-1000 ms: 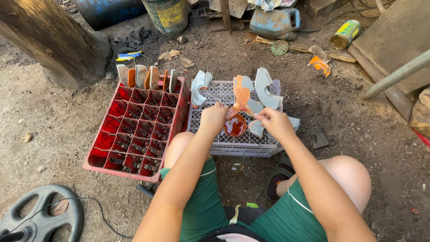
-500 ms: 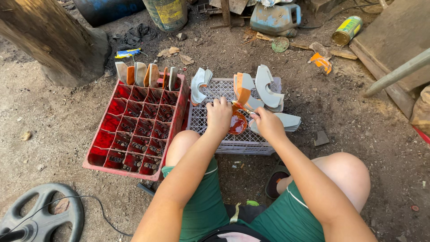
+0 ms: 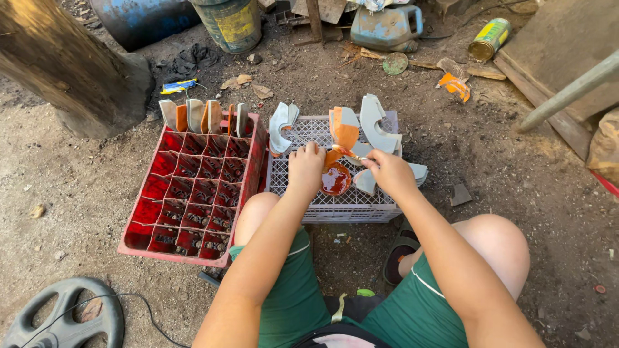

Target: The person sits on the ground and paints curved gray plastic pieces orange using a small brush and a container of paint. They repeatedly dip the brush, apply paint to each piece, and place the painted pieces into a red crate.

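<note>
The left hand (image 3: 305, 169) gripped an orange-coated curved piece (image 3: 336, 178) over the white crate (image 3: 348, 207) while the right hand (image 3: 389, 173) pinched a thin brush (image 3: 348, 153) against it, both hands slightly lower than before, beside one red crate (image 3: 193, 187) holding five pieces.

Yellow-green labelled can (image 3: 489, 38), top right

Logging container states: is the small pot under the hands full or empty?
Not empty: the pot shows glossy orange-red liquid inside. How deep, cannot tell. The left hand steadies it on the white crate.
</note>
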